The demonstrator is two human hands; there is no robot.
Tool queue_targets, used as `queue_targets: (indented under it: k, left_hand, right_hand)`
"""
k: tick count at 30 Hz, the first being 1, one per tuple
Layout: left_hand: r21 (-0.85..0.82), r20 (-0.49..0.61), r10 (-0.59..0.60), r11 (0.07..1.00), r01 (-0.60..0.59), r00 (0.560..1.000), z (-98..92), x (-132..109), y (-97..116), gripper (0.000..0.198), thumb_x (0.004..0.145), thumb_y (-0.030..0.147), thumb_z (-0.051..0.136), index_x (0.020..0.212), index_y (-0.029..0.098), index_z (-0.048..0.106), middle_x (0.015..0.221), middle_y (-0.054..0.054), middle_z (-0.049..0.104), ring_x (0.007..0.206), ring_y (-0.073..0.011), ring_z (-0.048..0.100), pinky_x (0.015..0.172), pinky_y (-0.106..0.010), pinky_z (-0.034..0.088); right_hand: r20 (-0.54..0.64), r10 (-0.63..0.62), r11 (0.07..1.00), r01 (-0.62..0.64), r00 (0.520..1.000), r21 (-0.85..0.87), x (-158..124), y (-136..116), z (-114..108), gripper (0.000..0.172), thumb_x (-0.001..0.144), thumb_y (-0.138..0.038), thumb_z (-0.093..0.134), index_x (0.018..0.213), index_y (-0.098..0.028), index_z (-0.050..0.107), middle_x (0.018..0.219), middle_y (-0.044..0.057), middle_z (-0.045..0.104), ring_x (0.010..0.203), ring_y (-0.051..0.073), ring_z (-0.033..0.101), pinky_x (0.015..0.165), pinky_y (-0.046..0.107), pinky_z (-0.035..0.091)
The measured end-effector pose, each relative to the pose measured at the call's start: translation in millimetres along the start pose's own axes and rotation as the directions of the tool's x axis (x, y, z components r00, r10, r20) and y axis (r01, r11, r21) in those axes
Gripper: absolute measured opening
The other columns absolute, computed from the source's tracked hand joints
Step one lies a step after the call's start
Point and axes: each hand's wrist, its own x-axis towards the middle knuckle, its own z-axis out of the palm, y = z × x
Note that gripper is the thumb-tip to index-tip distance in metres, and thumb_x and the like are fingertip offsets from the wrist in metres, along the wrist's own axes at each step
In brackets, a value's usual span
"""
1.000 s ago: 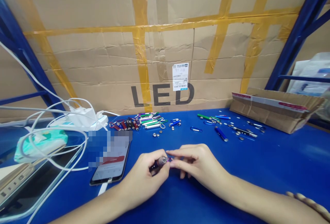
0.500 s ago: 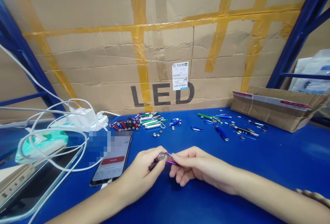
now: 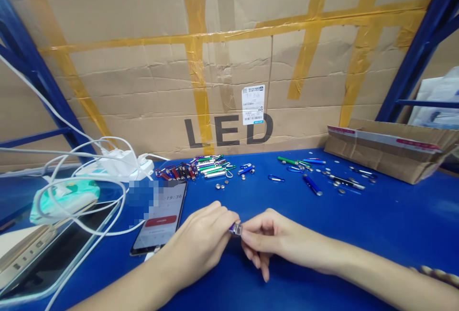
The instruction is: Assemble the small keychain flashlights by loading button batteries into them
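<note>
My left hand (image 3: 206, 239) is closed around a small purple keychain flashlight (image 3: 235, 229), most of it hidden in the fingers. Only its silvery end shows, pointing to the right. At that end, the thumb and index finger of my right hand (image 3: 270, 237) pinch together, with the other fingers loosely curled below. Beyond the hands, several keychain flashlights in red, green and silver (image 3: 213, 168) lie in a pile. Small button cells (image 3: 218, 186) are near the pile, and a blue carabiner (image 3: 276, 178) lies farther right.
A phone (image 3: 161, 220) on a cable lies left of my left hand. Tangled white cables (image 3: 124, 201), a power strip (image 3: 143, 170) and a tablet (image 3: 53, 253) fill the left side. Blue tubes (image 3: 311, 184) are scattered right, before an open carton (image 3: 376, 153). A large cardboard sheet (image 3: 143, 86) stands behind.
My left hand has turned, so the flashlight's end now faces right. My right fingers have shifted from the purple carabiner to this end, and the carabiner is now out of sight.
</note>
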Motion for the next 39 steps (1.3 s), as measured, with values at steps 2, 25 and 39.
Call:
queue_targets:
  k: [2,25,39]
  left_hand:
    - [-0.061,0.054,-0.039,0.997,0.042,0.998,1.4,0,1,0.017,0.088,0.007,0.036,0.084,0.017,0.050,0.070,-0.001,0.059,0.061,-0.0142,0.045,0.060,-0.024,0.039]
    - [-0.137,0.133,-0.092,0.984,0.110,0.987,5.0,-3,3,0.029,0.090,0.007,0.030,0.105,0.017,0.053,0.078,-0.005,0.058,0.069,-0.0161,0.047,0.060,-0.026,0.041]
    - [-0.116,-0.039,-0.100,0.989,0.095,0.994,4.3,-2,-2,0.031,0.087,0.004,0.037,0.112,0.017,0.052,0.079,-0.004,0.059,0.072,-0.0147,0.049,0.064,-0.025,0.045]
  right_hand:
    - [-0.009,-0.005,0.997,0.004,1.000,-0.083,1,2,1,0.048,0.072,-0.057,0.057,0.059,-0.011,0.049,0.054,-0.003,0.051,0.042,0.004,0.052,0.043,0.013,0.039]
    - [-0.173,-0.037,0.967,-0.009,0.984,-0.256,4,12,2,0.040,0.078,-0.047,0.053,0.056,-0.014,0.046,0.055,-0.003,0.047,0.042,0.007,0.052,0.040,0.016,0.039]
    - [-0.189,-0.195,0.951,0.139,0.962,-0.276,7,12,-2,0.043,0.081,-0.053,0.046,0.061,-0.015,0.045,0.065,-0.002,0.043,0.051,0.009,0.055,0.050,0.021,0.044]
